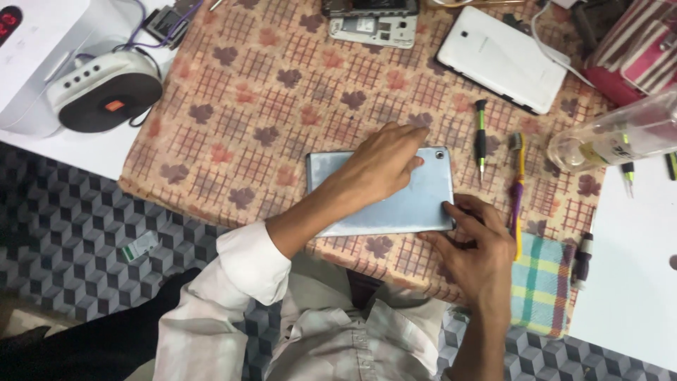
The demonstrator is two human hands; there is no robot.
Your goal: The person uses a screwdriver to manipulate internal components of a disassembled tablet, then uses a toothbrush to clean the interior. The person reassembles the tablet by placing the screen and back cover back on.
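The silver tablet (395,204) is pressed flat under the left hand (384,166); its corner is pinched by the right hand (479,247).

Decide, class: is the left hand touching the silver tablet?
Touching. The head view shows the left hand lying flat on the silver tablet, fingers spread across its back with no gap.

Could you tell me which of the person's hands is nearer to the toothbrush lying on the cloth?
The right hand: it grips the silver tablet's lower right corner, just left of the toothbrush. The left hand lies flat on the tablet's back, farther left.
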